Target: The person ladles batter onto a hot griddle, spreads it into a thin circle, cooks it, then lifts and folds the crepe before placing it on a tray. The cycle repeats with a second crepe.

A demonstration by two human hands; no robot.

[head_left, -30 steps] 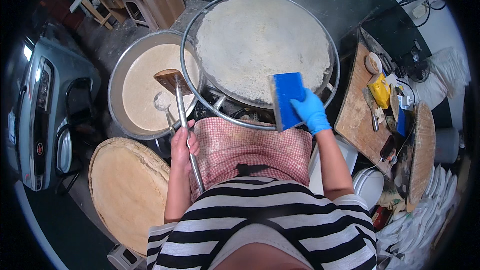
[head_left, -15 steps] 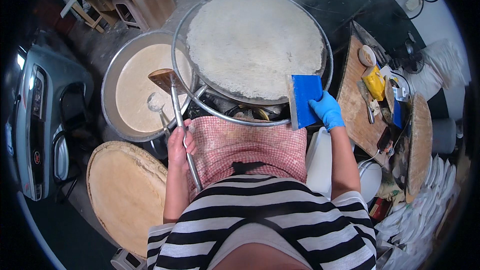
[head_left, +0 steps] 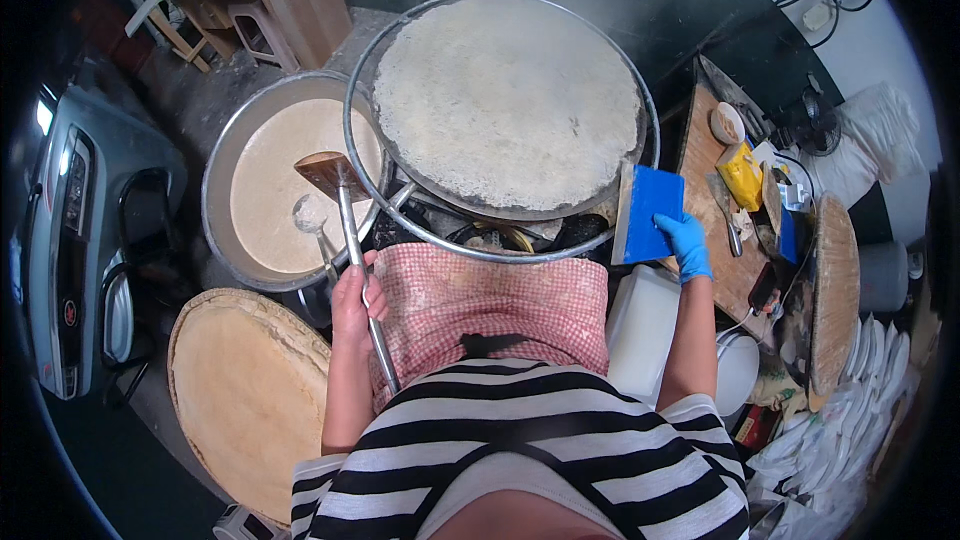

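Observation:
My bare left hand (head_left: 357,295) is closed around the metal handle of a batter spreader (head_left: 352,225). Its wooden head is raised over the right side of a large metal pot (head_left: 222,145) of beige batter (head_left: 275,155), in which a ladle (head_left: 308,213) rests. In my blue-gloved right hand (head_left: 686,245) is a wide blue scraper (head_left: 655,208), held just off the right front of the round griddle. A thin, pale crepe (head_left: 510,100) covers most of the griddle, with steam above it. A metal ring (head_left: 350,120) surrounds the griddle.
To my left lies a stack of large round crepes (head_left: 250,390). A wooden board (head_left: 700,155) on the right carries a bowl (head_left: 727,123), a yellow packet (head_left: 740,175) and a phone (head_left: 765,285). A white container (head_left: 643,325) stands beside my right forearm. Plastic bags (head_left: 830,430) lie lower right.
My right hand and the scraper have moved right and slightly down, away from the griddle's front edge. The crepe's surface looks paler and drier. My left hand keeps its hold on the spreader.

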